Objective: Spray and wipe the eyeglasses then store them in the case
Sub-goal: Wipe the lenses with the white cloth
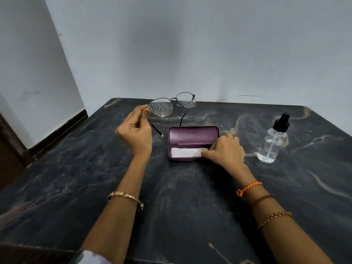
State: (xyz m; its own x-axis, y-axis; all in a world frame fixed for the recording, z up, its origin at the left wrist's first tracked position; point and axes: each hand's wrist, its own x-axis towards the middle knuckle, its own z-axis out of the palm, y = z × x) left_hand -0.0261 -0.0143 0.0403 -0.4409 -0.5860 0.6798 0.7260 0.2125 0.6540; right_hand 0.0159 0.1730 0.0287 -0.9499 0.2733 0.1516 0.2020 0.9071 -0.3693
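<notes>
my left hand (136,128) pinches the glasses (172,106) by the hinge, held up, lenses beaded with drops, so spraying looks done. my right hand (224,149) pinches the white cloth (185,151) in the open case (193,134). wiping and storing remain.

I read this as a plain room in a home, not a lab or shop. My left hand (135,130) grips over a dark marble-patterned table (76,178) pushed into a corner. Beyond the grip rise bare, scuffed pale walls (190,44); to its left a dark skirting strip (57,130) runs along the wall's foot, beside a brown wooden edge (9,159).
</notes>
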